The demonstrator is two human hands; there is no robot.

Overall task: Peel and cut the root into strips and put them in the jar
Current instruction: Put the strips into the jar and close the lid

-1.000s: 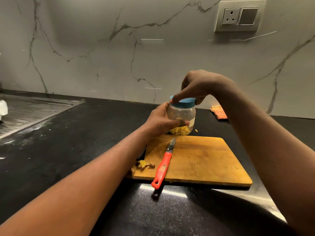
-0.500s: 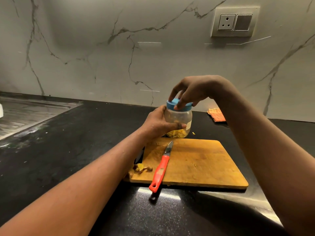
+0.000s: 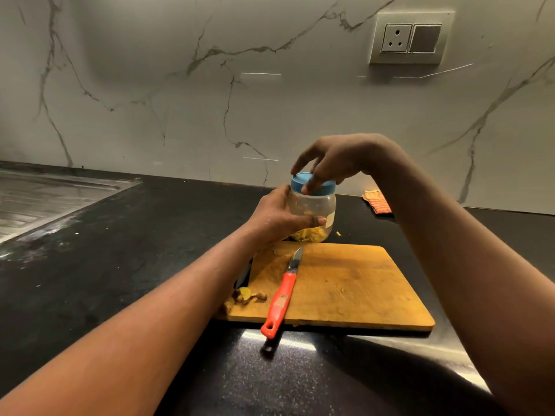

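A clear plastic jar [image 3: 319, 207] stands on the black counter just behind the wooden cutting board [image 3: 345, 286]. Yellow root strips [image 3: 309, 234] lie in its bottom. My left hand [image 3: 277, 216] grips the jar's side. My right hand [image 3: 333, 162] reaches down from above, its fingertips round the blue lid [image 3: 301, 181] on the jar's mouth. A red-handled knife [image 3: 282, 295] lies on the board, blade pointing to the jar. Brown peel scraps [image 3: 249, 296] sit at the board's near left corner.
A steel sink drainboard [image 3: 45, 199] fills the far left of the counter. An orange striped cloth [image 3: 379, 202] lies by the marble wall at the right. A wall socket [image 3: 410, 39] is above. A dark tool [image 3: 244, 276] lies along the board's left edge.
My right hand's fingers have spread and turned on the blue lid. My left hand keeps its hold on the jar, which stays in place.
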